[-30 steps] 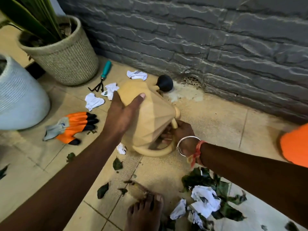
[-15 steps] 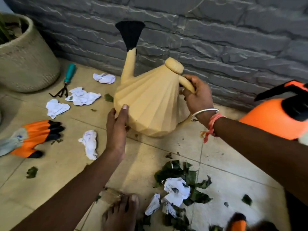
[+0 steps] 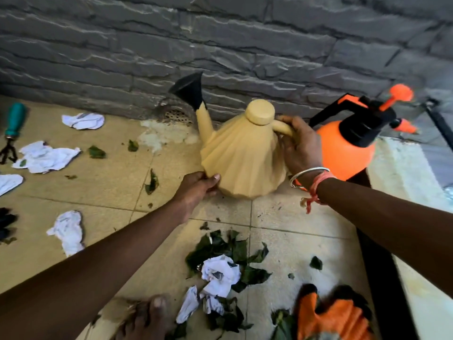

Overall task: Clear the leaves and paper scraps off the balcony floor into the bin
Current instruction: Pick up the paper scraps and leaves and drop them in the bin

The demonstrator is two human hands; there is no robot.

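Green leaves (image 3: 241, 250) and white paper scraps (image 3: 220, 273) wait near; right hand (image 3: 300, 148) grips the beige ribbed watering can (image 3: 242, 155) by its handle, left hand (image 3: 196, 187) clasps its base, probably clearing room.

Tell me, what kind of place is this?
Most likely a balcony or patio where plants are tended: a tiled floor meets a grey stone wall with a drain at its foot, with a watering can and orange sprayer nearby.

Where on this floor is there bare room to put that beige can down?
Bare tile lies between the beige ribbed plastic watering can and the heap of green leaves and crumpled paper. Another lies left, between the spread white paper and the balled white paper. Crowded: the heap, and beside the orange pressure sprayer.
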